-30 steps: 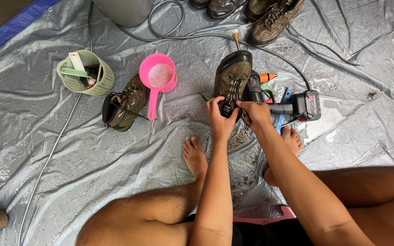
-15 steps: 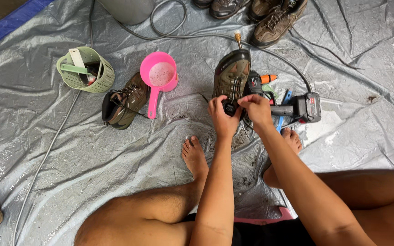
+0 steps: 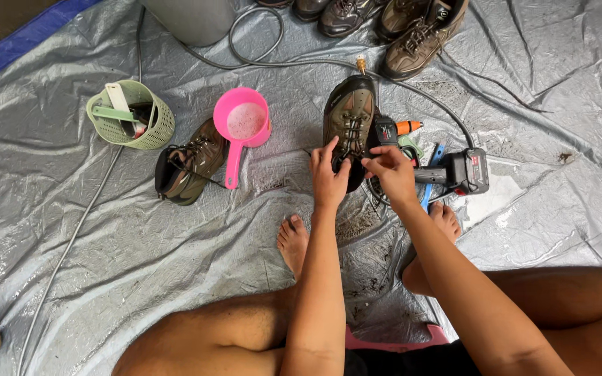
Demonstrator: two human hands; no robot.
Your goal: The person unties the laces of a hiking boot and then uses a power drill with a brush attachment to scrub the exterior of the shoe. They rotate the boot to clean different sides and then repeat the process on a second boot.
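- Pinching dark laces, the left hand [image 3: 329, 177] and right hand [image 3: 391, 173] both grip at the tongue of a brown-and-green laced hiking boot [image 3: 350, 118] lying on a grey plastic tarp [image 3: 71, 230].
- Just left of that boot: pink plastic scoop [image 3: 243, 124], then a second brown boot [image 3: 188, 166] on its side.
- Just right of it: black-and-red power tool [image 3: 465, 173].
- Farther left: pale green perforated basket [image 3: 132, 115].
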